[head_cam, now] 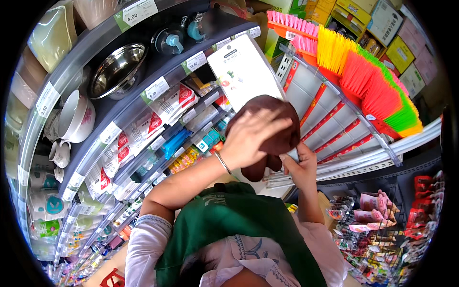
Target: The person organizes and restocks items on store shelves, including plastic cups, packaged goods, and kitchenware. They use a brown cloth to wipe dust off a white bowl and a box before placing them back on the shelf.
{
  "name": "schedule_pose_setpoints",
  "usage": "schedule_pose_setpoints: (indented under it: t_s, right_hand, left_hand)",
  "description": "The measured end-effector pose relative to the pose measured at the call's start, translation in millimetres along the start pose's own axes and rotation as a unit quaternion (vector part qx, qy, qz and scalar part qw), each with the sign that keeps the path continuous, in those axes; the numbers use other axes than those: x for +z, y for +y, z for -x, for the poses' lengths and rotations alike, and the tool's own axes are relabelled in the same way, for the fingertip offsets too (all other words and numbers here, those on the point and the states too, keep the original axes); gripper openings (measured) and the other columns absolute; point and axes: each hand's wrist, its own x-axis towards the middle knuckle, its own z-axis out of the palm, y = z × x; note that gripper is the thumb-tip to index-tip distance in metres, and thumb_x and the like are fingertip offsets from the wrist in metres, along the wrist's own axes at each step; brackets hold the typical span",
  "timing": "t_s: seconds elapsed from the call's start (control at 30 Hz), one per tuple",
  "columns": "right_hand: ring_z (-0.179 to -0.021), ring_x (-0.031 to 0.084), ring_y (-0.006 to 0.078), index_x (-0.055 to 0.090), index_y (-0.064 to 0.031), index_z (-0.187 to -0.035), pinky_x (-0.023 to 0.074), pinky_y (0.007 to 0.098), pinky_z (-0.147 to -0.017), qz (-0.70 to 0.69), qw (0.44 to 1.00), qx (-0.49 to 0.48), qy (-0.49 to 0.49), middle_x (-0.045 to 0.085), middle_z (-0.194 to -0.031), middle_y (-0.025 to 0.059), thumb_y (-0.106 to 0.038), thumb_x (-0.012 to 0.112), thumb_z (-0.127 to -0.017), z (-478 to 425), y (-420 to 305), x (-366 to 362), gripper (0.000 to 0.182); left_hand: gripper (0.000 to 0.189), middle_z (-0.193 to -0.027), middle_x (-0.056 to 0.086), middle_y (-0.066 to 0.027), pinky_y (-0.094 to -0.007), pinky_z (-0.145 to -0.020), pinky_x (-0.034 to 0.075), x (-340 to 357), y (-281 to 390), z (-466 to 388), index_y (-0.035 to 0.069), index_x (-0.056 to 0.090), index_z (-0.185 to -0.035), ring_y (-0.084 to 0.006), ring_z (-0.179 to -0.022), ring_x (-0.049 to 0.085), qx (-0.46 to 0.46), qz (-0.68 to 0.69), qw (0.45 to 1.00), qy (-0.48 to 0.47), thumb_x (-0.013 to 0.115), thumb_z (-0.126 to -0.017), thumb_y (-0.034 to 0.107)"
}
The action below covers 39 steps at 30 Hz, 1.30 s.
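A dark brown item [281, 138] with rounded lobes is in front of my chest; its exact kind is unclear. Over its upper face lies my left hand [251, 138], blurred, with the fingers stretched out and a bangle [223, 163] on the wrist. My right hand [301, 163] pinches the item's lower right edge, where a small pale piece [292, 155] shows between thumb and fingers. Just beyond the item stands a white flat board [247, 73] with printed vegetables and writing, its lower end hidden behind the item.
Shelves on the left hold a steel bowl [118, 71], a white flowered bowl [77, 116] and packets of straws [143, 132]. Bright broom heads [373, 82] line a rack [344, 107] at upper right. Hanging snack packets [373, 215] fill the lower right. A red stool [113, 279] stands at lower left.
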Motion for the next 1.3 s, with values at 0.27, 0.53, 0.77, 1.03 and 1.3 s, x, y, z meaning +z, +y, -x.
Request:
schedule_pose_setpoints:
  t_s: [0.27,0.53,0.77,1.03,1.3]
  right_hand:
    - [-0.052,0.048,0.0033,0.050,0.0033,-0.121,0.0380,0.0180,-0.045,-0.016,0.998,0.013,0.055,0.055,-0.072,0.0000,0.002,0.061,-0.080,9,3,-3,0.043]
    - [-0.043,0.046,0.0089,0.049,0.0027,-0.113,0.0380,0.0223,-0.041,-0.147,0.989,-0.020,-0.006,0.051,-0.061,0.0022,-0.015,0.059,-0.087,4,10,-3,0.033]
    - [-0.041,0.044,0.0126,0.050,-0.0020,-0.108,0.0364,0.0245,-0.041,-0.184,0.971,0.115,-0.102,0.047,-0.056,0.0042,-0.021,0.049,-0.092,4,41,42,0.024]
    - [-0.044,0.046,0.0114,0.052,0.0001,-0.100,0.0365,0.0238,-0.042,-0.143,0.987,0.051,-0.053,0.052,-0.059,0.0053,-0.022,0.050,-0.092,-12,35,60,0.023]
    - [-0.044,0.045,0.0097,0.053,-0.0024,-0.090,0.0345,0.0231,-0.042,-0.169,0.979,0.046,0.104,0.049,-0.058,0.0019,-0.027,0.051,-0.093,-20,64,64,0.025]
  left_hand:
    - [0.060,-0.124,0.048,-0.0213,-0.0429,-0.102,0.032,-41,-61,-17,0.011,0.047,-0.124,-0.0360,-0.120,0.042,-0.099,-0.007,0.980,0.171,0.060,-0.068,-0.003]
    - [0.057,-0.126,0.051,-0.0116,-0.0427,-0.099,0.038,-28,-88,40,0.006,0.045,-0.127,-0.0287,-0.114,0.050,-0.252,0.627,0.621,0.397,0.035,-0.091,0.050]
    - [0.056,-0.118,0.056,-0.0111,-0.0390,-0.093,0.044,-17,-82,22,0.006,0.050,-0.121,-0.0259,-0.104,0.056,-0.150,0.795,0.519,0.276,0.038,-0.091,0.050]
    - [0.053,-0.114,0.059,-0.0118,-0.0415,-0.091,0.044,9,-58,45,0.006,0.053,-0.118,-0.0285,-0.101,0.057,-0.179,0.910,0.346,0.140,0.037,-0.091,0.048]
    - [0.059,-0.129,0.048,-0.0096,-0.0368,-0.101,0.035,17,-21,74,0.004,0.043,-0.128,-0.0235,-0.119,0.045,-0.529,0.651,0.518,0.165,0.035,-0.093,0.050]
